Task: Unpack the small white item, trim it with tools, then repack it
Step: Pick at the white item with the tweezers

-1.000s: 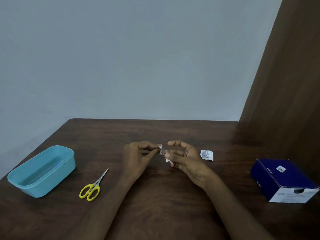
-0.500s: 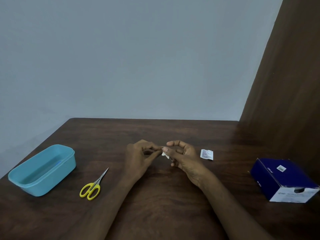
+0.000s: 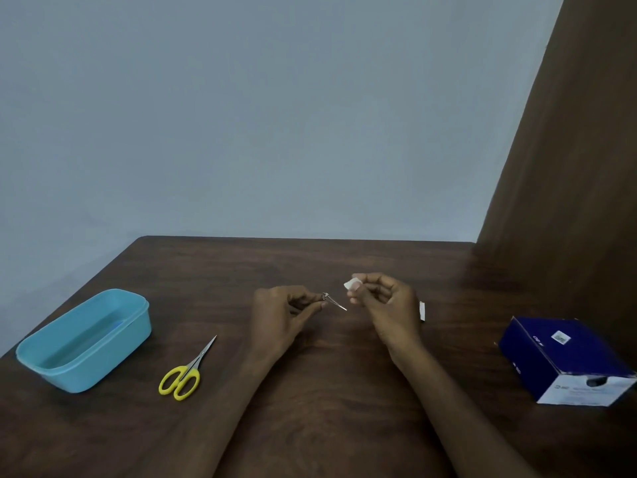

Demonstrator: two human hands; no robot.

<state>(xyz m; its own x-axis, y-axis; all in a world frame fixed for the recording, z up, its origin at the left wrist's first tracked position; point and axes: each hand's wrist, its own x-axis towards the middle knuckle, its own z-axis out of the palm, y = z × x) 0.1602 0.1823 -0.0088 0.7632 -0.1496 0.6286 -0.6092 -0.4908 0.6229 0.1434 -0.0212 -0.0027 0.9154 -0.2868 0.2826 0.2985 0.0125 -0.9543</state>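
Dark wooden table (image 3: 310,391), turquoise tub (image 3: 82,339), contents unclear, blue box (image 3: 565,357)

Two bare hands hover just above the dark wooden worktop (image 3: 310,426). The left hand (image 3: 279,315) pinches thin metal tweezers (image 3: 333,301), tips pointing toward the right hand (image 3: 386,305), which holds a small white item (image 3: 352,283) between its fingertips. The tweezer tips and the white piece are near each other but apart. Behind the right hand a white packet (image 3: 422,310) peeks out. Yellow-handled scissors (image 3: 186,372) lie closed to the left, and beyond them a turquoise tub (image 3: 103,360). A dark blue box (image 3: 568,353) sits far right.
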